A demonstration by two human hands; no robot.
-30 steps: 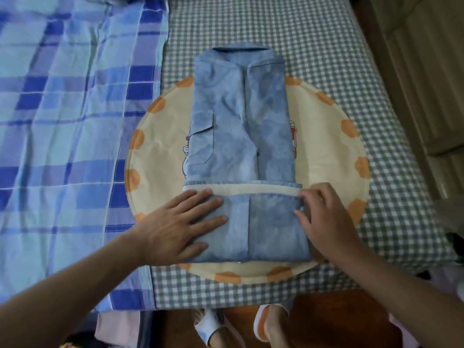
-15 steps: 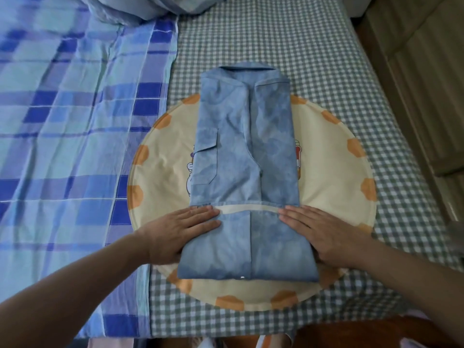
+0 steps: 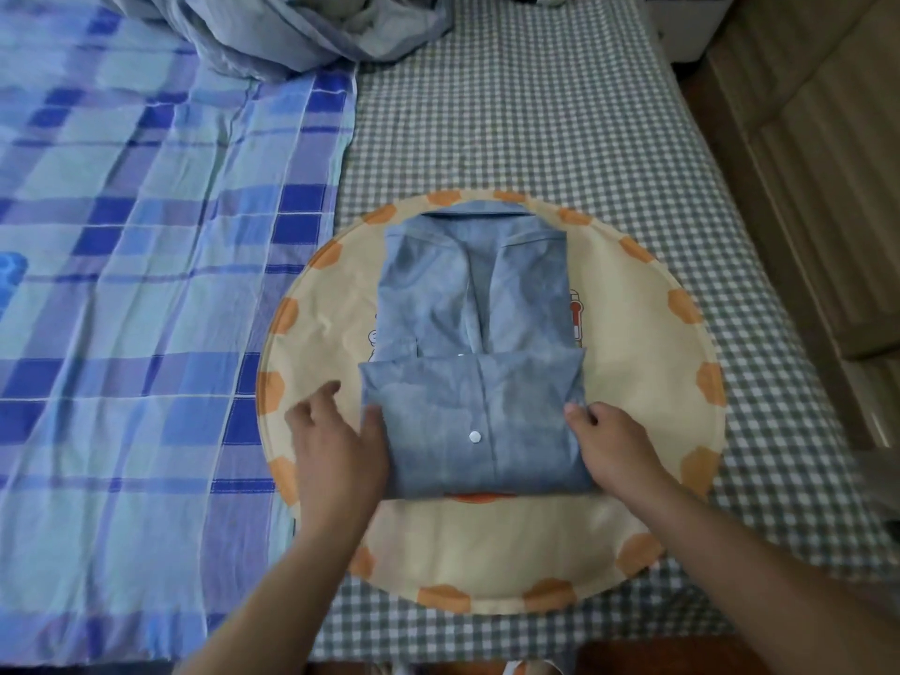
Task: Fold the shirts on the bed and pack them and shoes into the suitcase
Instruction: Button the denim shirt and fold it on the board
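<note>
Though folded, shirt [image 3: 475, 382] without legible writing

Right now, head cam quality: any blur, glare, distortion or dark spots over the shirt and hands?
Head view: the folded shirt is fairly sharp, its white snap readable; the left hand has smeared fingertips, motion blur, the right hand less so. Lighting is dim and bluish, no glare. Wide-angle bending curves the bed edges, and the corners and foreground forearms go soft and dark.

Pale blue denim shirt [image 3: 475, 382] lies folded, collar away; lower half doubled up over its front.
</note>
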